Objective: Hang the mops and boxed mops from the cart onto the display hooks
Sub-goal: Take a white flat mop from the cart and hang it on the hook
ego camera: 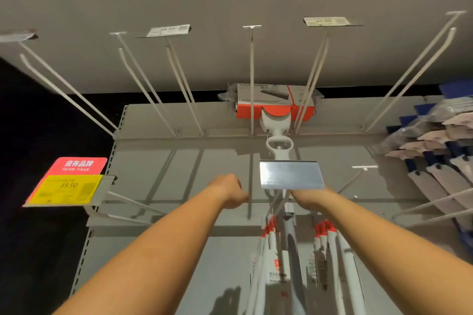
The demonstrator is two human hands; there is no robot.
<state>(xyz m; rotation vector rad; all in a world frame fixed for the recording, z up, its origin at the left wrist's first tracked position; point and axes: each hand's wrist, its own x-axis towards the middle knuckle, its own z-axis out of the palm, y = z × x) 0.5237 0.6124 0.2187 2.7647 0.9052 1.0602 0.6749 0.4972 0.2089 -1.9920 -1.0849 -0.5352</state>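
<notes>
A boxed mop [275,102] hung from the upper hooks [252,71] at centre. Below it, more mops [271,258] hung behind a label holder [290,174]. A price sign [69,188] stood left, stacked packs [432,140] right.

Seen only as two limbs, uncovered from the frame's lower edge upward: left forearm [163,243] and right forearm [378,233] bare to the wrists, left hand [230,190] bare and viewed from its back, right hand [305,197] mostly hidden from view
</notes>
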